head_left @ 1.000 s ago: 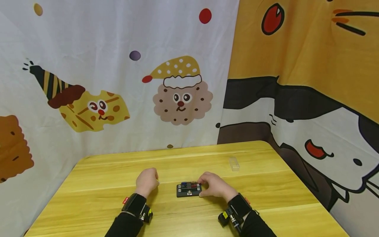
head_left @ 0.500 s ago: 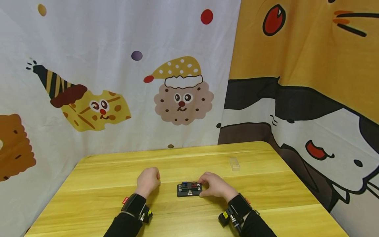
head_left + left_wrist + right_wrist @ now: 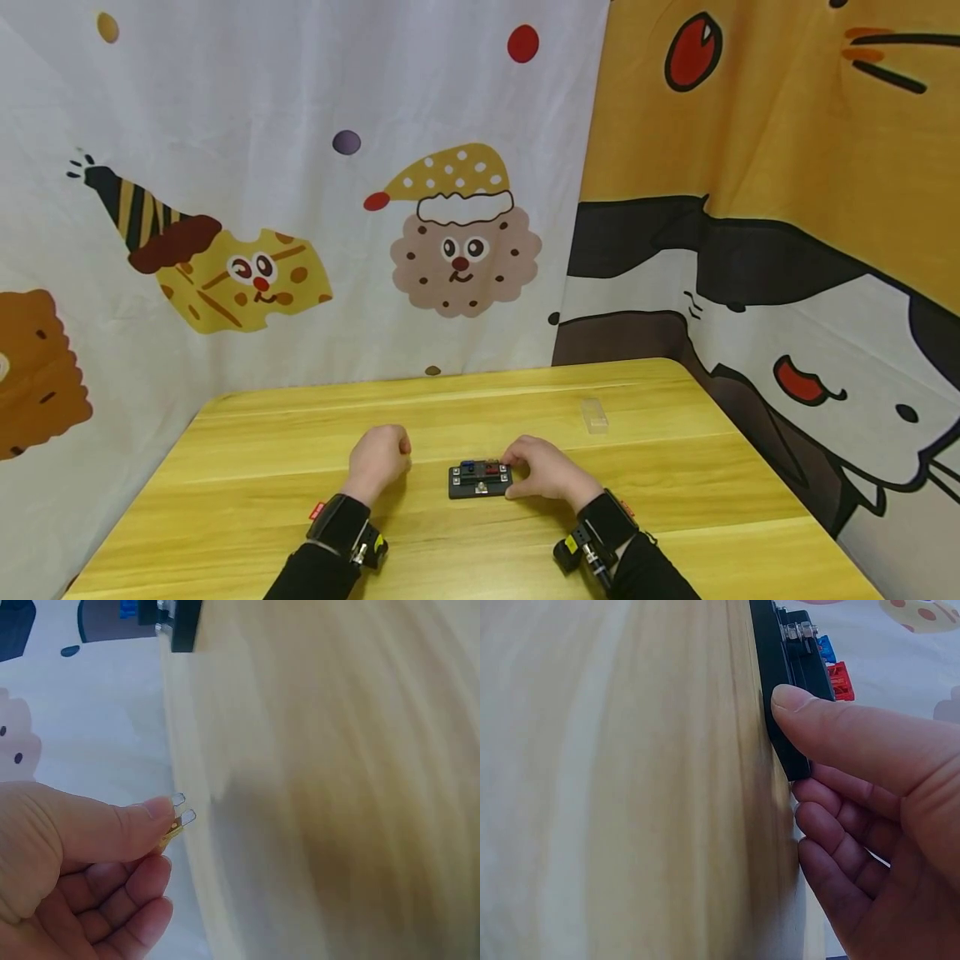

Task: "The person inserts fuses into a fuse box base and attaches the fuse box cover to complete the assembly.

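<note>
A black fuse block (image 3: 480, 481) with metal screws lies on the table, carrying a blue and a red blade fuse (image 3: 841, 681). My right hand (image 3: 550, 471) grips the block's right end, thumb on the near side and fingers curled around the end in the right wrist view. Left of the block, my left hand (image 3: 377, 460) is held apart from it. Between thumb and curled fingers that hand (image 3: 90, 855) pinches a small yellow blade fuse (image 3: 175, 831), its two metal prongs sticking out; most of its body is hidden by the fingers.
A small clear plastic box (image 3: 594, 416) lies on the wooden table (image 3: 300, 433) farther back, to the right. Behind the table hangs a curtain (image 3: 277, 183) with cartoon prints. Both wrists wear black bands with cameras.
My left hand has moved slightly to the right and turned, so the fuse tip no longer shows in the head view. My right hand and the block look the same.
</note>
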Demonstrator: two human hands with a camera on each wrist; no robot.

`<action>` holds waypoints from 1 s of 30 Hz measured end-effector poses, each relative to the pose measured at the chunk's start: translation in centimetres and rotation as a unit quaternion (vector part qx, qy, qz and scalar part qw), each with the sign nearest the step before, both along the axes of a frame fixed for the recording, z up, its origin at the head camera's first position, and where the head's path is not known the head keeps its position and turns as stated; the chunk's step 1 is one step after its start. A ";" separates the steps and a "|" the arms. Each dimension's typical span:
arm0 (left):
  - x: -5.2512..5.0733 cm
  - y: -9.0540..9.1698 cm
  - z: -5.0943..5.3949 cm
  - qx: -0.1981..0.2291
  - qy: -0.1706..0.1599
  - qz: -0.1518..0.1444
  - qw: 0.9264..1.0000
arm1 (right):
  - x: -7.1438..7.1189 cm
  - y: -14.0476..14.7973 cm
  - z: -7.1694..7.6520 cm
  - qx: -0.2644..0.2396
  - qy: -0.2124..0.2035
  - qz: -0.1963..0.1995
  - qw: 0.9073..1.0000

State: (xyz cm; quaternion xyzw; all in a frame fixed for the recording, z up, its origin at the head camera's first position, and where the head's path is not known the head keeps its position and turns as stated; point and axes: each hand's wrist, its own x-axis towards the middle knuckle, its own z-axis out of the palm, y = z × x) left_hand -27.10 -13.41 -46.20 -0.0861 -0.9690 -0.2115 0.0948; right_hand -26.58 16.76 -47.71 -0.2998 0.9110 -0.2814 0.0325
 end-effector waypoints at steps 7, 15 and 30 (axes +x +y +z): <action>0.5 0.5 0.8 0.024 0.009 -0.019 0.999 | 0.0 0.0 0.0 0.001 -0.002 0.001 1.000; 1.0 1.3 1.9 0.047 0.018 -0.038 0.998 | 0.0 0.0 0.1 0.001 0.002 0.003 1.000; 1.2 2.7 2.2 0.084 0.027 -0.061 0.994 | -0.1 -0.1 -0.1 0.000 0.000 -0.002 1.000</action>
